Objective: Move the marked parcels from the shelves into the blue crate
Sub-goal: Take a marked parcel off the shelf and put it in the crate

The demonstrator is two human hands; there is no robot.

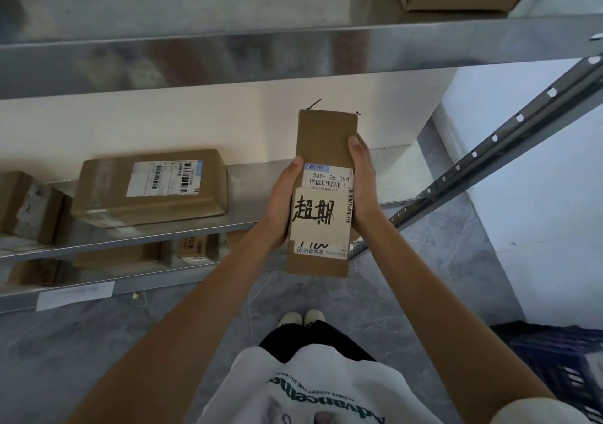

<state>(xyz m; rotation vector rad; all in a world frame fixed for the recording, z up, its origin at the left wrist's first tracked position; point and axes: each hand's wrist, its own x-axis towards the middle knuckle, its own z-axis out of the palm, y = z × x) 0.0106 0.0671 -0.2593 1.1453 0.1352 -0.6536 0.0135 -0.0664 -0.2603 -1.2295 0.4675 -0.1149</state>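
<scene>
The long brown cardboard parcel [323, 192] between my hands is matt kraft board, with a smooth white paper label [323, 208] marked in black ink. The shelves of bright sheet metal [228, 55] gleam with blurred reflections, and the grey perforated steel upright [509, 127] looks duller. The flat brown cardboard box [150, 189] wears glossy clear tape. Beneath me the grey marbled floor [440, 260] looks polished; the dark blue plastic lattice crate [564, 361] is matt.

Two hands [282, 206] [362, 179], one marked parcel [323, 195], one blue crate [564, 358], at least five other boxes [150, 187].
</scene>
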